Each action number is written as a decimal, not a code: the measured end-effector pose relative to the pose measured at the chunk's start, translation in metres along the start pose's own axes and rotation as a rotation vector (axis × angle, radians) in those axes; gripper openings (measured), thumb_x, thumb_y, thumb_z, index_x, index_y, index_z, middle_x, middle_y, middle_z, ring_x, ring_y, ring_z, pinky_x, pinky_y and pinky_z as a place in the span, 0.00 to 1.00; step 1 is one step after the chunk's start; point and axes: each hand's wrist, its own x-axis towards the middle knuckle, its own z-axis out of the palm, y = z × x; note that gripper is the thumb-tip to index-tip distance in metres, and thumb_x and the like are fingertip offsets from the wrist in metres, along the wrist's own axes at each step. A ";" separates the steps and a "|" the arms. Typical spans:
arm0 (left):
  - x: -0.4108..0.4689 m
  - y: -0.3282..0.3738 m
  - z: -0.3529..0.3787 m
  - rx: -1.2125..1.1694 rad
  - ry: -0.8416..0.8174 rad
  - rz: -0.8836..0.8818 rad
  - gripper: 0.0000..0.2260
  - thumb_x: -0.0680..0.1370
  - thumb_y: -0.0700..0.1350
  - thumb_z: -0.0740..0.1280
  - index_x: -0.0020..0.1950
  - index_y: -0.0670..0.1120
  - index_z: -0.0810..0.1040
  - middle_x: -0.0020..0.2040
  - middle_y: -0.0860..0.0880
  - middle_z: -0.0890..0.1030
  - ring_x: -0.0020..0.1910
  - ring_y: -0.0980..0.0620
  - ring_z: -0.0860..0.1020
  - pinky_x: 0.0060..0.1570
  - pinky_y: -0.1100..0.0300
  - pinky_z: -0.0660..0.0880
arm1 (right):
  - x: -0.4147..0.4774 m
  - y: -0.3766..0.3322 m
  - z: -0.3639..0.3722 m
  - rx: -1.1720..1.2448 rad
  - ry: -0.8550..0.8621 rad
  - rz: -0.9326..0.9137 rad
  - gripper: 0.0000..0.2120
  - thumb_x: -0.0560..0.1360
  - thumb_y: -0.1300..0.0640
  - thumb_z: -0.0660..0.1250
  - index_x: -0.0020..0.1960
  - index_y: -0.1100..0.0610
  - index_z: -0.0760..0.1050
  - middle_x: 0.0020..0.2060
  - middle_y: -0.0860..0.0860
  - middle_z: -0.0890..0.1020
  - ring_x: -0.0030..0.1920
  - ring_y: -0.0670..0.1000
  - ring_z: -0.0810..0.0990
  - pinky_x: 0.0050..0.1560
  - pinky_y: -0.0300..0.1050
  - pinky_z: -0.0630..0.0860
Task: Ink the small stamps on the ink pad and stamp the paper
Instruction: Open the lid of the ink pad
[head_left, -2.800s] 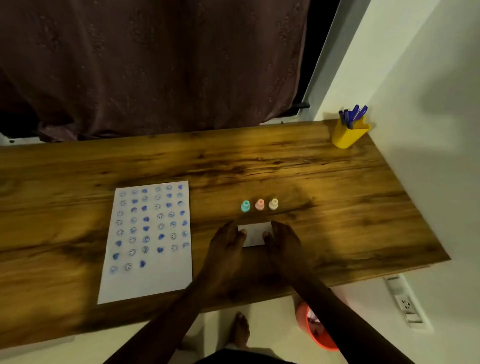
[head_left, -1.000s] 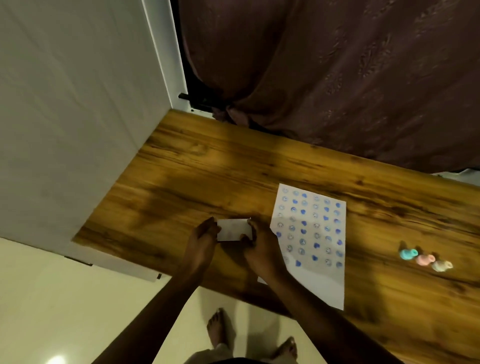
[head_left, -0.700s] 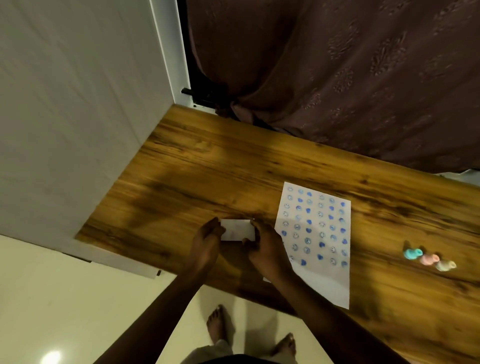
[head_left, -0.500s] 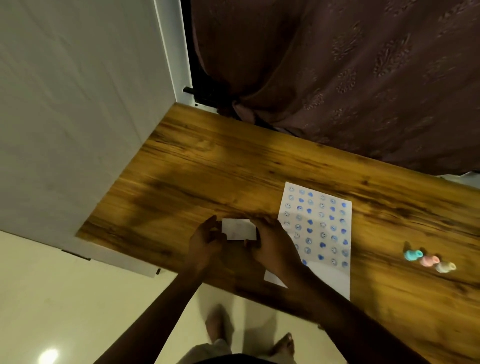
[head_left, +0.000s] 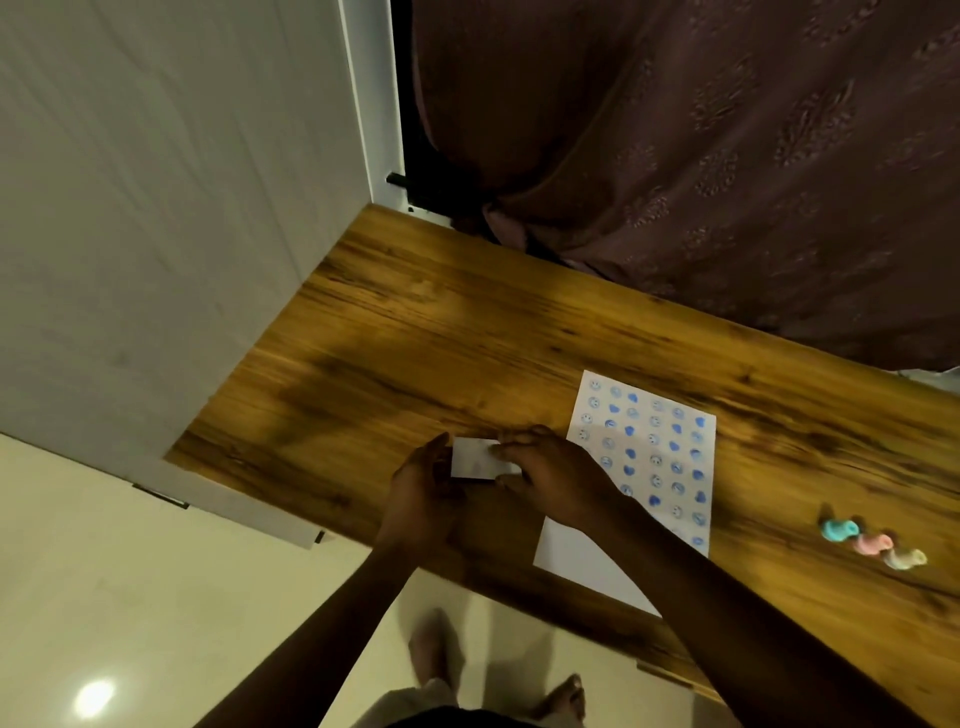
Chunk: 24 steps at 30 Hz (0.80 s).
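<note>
Wooden table (head_left: 467, 332) running diagonally from centre frame to lower right. White wall panel upper left; dark brown curtain (head_left: 727, 156) upper right, hanging behind the table's far edge.

Small white rectangular ink pad case (head_left: 474, 459) just left of frame centre, near the table's front edge. Lid state not discernible; no ink surface visible. Left hand (head_left: 423, 496) on the case's left end, fingers curled and gripping that end. Right hand (head_left: 558, 475) on the case's right end, fingertips (head_left: 506, 451) laid over the top right edge, thumb at the near side; grasping the case as well. Case held between both hands; whether resting on the table or lifted slightly: cannot tell.

Paper (head_left: 631, 486) flat on the table, right of centre, just beside the right hand and partly covered by the right wrist. Upper part filled with rows of blue stamped marks, round faces and solid hearts; lower strip blank.

Three small stamps at right edge of frame, well apart from the hands, in a touching row: teal stamp (head_left: 837, 530), pink stamp (head_left: 872, 543), cream stamp (head_left: 905, 558). Blurred; upright or tipped not discernible.

Cream floor (head_left: 156, 597) lower left. Bare feet at bottom centre, blurred.
</note>
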 end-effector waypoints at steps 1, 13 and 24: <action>0.000 0.000 0.000 0.006 0.001 0.002 0.27 0.78 0.37 0.72 0.76 0.40 0.69 0.69 0.40 0.79 0.69 0.42 0.78 0.71 0.49 0.73 | 0.000 0.001 -0.003 -0.001 -0.014 -0.010 0.22 0.81 0.47 0.65 0.75 0.50 0.72 0.74 0.49 0.74 0.74 0.51 0.71 0.74 0.45 0.66; 0.013 -0.005 0.000 0.172 0.017 0.056 0.27 0.76 0.37 0.73 0.74 0.45 0.73 0.68 0.43 0.80 0.68 0.44 0.79 0.66 0.56 0.73 | 0.020 0.010 -0.037 0.085 -0.121 -0.071 0.15 0.86 0.51 0.55 0.69 0.54 0.71 0.54 0.55 0.82 0.49 0.51 0.80 0.40 0.36 0.71; 0.024 -0.008 0.000 0.211 -0.052 0.064 0.22 0.78 0.43 0.72 0.72 0.47 0.76 0.67 0.46 0.81 0.66 0.47 0.80 0.68 0.52 0.76 | 0.062 0.030 -0.031 0.234 -0.067 -0.030 0.13 0.85 0.50 0.58 0.60 0.55 0.78 0.52 0.51 0.79 0.53 0.53 0.78 0.53 0.49 0.75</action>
